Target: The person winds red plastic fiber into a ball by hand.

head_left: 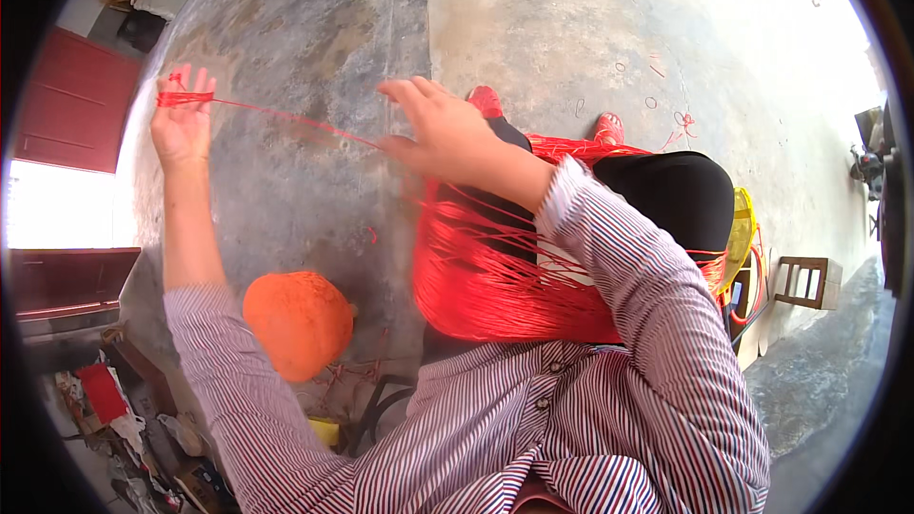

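Raised at the far left, my left hand (pixel 183 128) has its fingers upright, with several turns of red cord (pixel 186 98) wound round them. From there a single taut strand (pixel 295 118) slants down to the thumb side of my right hand (pixel 443 128). The right thumb and forefinger stand apart; the strand meets the hand by the thumb, and its other fingers are partly hidden. A large bundle of loose red cord (pixel 514 295) lies across my lap and thighs, below the right forearm. Part of the bundle is blurred by motion.
An orange rounded object (pixel 298 324) stands beside my left arm. Right of my knee is a yellow piece (pixel 741 233), with a small wooden stool (pixel 807 283) beyond. Cord scraps (pixel 684 121) litter the concrete floor (pixel 533 9). Mixed clutter (pixel 114 409) fills the lower left.
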The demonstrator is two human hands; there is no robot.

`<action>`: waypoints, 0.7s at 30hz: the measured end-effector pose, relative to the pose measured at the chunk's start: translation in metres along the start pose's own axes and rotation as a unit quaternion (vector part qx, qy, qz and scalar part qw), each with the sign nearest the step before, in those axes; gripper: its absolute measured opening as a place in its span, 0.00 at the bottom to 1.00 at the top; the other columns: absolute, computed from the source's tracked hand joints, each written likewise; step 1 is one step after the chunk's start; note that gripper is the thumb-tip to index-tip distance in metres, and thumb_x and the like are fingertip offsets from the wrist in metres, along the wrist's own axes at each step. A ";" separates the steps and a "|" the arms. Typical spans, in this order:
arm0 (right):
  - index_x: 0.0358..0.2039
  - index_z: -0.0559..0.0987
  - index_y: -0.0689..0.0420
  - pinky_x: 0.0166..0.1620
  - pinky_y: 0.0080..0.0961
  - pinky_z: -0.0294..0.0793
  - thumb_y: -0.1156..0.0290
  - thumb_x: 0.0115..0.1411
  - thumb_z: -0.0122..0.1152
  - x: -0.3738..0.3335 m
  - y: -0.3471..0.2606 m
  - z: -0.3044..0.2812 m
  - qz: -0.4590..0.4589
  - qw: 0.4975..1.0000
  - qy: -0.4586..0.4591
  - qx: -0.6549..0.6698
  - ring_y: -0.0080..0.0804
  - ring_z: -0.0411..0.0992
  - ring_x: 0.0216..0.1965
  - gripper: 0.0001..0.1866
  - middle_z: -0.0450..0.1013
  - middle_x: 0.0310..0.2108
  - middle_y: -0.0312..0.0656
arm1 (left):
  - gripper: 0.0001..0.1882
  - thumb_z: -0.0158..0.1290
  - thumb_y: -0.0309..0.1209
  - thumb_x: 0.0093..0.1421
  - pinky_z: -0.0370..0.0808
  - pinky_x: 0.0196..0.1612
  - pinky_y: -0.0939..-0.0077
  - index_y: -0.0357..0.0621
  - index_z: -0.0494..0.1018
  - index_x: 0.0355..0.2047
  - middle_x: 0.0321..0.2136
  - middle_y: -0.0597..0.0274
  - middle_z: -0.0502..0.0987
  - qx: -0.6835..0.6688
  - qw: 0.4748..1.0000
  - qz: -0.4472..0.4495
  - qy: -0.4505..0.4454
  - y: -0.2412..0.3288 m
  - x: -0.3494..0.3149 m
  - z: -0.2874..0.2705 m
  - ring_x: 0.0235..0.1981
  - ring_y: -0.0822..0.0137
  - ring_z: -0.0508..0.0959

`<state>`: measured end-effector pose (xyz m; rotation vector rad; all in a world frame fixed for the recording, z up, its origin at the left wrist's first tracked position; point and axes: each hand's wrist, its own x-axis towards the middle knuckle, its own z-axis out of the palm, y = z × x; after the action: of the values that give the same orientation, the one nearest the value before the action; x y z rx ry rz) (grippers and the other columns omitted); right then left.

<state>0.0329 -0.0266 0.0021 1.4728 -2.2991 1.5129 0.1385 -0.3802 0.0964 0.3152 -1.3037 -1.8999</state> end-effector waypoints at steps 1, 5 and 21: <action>0.48 0.69 0.59 0.47 0.40 0.69 0.58 0.51 0.62 -0.011 -0.006 -0.016 -0.002 0.998 -0.037 -0.044 0.46 0.70 0.45 0.27 0.71 0.41 0.48 | 0.26 0.58 0.37 0.57 0.60 0.62 0.43 0.35 0.65 0.51 0.60 0.42 0.58 -0.001 1.000 0.001 0.003 0.009 0.018 -0.010 0.64 0.40 0.55; 0.41 0.74 0.59 0.46 0.39 0.69 0.62 0.49 0.62 -0.044 -0.016 -0.042 -0.077 0.983 -0.104 -0.128 0.46 0.71 0.41 0.20 0.73 0.34 0.45 | 0.23 0.58 0.34 0.57 0.62 0.61 0.42 0.38 0.66 0.50 0.59 0.42 0.61 0.025 0.998 0.055 0.021 0.018 0.047 0.015 0.62 0.39 0.59; 0.35 0.78 0.59 0.50 0.33 0.68 0.70 0.61 0.51 -0.015 0.048 -0.155 0.274 0.876 0.220 0.331 0.29 0.73 0.41 0.09 0.76 0.39 0.39 | 0.43 0.65 0.43 0.51 0.65 0.61 0.57 0.34 0.58 0.60 0.62 0.44 0.57 -0.095 0.844 -0.242 -0.469 -0.059 -0.141 0.319 0.65 0.47 0.55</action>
<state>-0.0617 0.0997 0.0434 0.3670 -2.0817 2.6346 0.0133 -0.0540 0.1543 -0.5282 -1.7138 -2.7639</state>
